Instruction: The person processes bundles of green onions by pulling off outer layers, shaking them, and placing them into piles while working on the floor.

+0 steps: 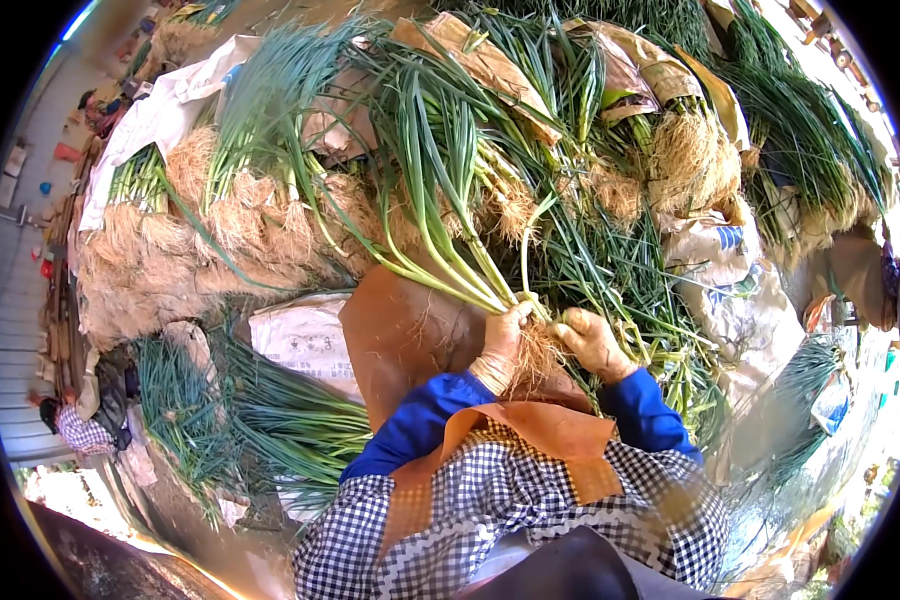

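Observation:
My left hand [503, 340] is closed round the lower stems of a bunch of green onions [438, 235]. The green leaves fan out away from me, toward the far left. Pale, stringy roots [538, 362] hang between my two hands. Close to the root end, my right hand [592, 343] is closed with its fingers curled in. What those fingers pinch is too small to make out. One pale stalk bends upward beside the bunch. A brown apron or sheet [400, 330] lies across my lap under the bunch.
Bundles of green onions with dry roots [260, 215] line the far side, some wrapped in paper or sacks. Loose leaves [610, 265] are heaped at the right, beside a white sack [740, 310]. More green onions [295, 410] lie at the left. A person [85, 425] is at the far left.

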Tool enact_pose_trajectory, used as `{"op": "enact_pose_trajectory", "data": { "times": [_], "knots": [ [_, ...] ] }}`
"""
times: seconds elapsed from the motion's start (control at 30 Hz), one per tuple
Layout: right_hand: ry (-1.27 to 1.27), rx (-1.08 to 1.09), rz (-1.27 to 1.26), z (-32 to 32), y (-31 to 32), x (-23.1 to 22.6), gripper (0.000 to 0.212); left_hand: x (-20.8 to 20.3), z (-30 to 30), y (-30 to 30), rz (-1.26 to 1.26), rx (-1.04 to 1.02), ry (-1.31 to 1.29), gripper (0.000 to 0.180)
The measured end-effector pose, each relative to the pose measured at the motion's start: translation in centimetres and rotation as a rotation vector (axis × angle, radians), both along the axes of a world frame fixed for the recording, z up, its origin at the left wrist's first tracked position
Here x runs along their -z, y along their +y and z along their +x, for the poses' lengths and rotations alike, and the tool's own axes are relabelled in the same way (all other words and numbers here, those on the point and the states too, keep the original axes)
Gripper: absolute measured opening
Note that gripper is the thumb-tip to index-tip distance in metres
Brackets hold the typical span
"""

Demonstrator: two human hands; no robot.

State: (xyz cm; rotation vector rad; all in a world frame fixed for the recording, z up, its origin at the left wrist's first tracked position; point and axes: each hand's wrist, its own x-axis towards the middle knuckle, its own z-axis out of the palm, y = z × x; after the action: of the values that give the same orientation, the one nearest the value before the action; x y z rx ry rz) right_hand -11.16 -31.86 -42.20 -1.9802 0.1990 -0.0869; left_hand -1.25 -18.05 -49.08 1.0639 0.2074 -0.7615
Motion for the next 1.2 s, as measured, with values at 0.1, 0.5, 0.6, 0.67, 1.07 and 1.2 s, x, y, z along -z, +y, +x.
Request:
{"op": "enact_pose_trajectory", "data": {
  "times": [0.1,0.5,0.6,0.67,1.07,1.2],
  "knots": [
    [0.145,0.186,0.417,-3.2,-1.4,-0.9,0.021,-1.8,-0.1,0.1,0.019,0.132,-0.027,0.029],
    [-0.339,0.098,1.247,2.1,2.6,-1.8,0.029,-7.6,2.1,0.9,-0.239,0.446,0.224,0.031],
    [-0.266,0.049,1.149,3.0,4.2,-3.0,0.032,-3.1,2.4,3.2,-0.165,0.498,0.202,0.030],
    [-0.158,-0.004,0.908,2.7,3.6,-4.6,0.031,-3.2,2.5,3.1,-0.208,0.557,0.150,0.030],
    [-0.184,-0.154,0.402,3.0,3.0,-5.7,0.028,-11.1,0.7,3.2,-0.357,0.300,-0.016,0.034],
    [0.052,-0.096,0.762,1.9,2.1,-5.8,0.030,-12.8,2.4,5.5,-0.243,0.070,-0.092,0.012]
  ]
}}
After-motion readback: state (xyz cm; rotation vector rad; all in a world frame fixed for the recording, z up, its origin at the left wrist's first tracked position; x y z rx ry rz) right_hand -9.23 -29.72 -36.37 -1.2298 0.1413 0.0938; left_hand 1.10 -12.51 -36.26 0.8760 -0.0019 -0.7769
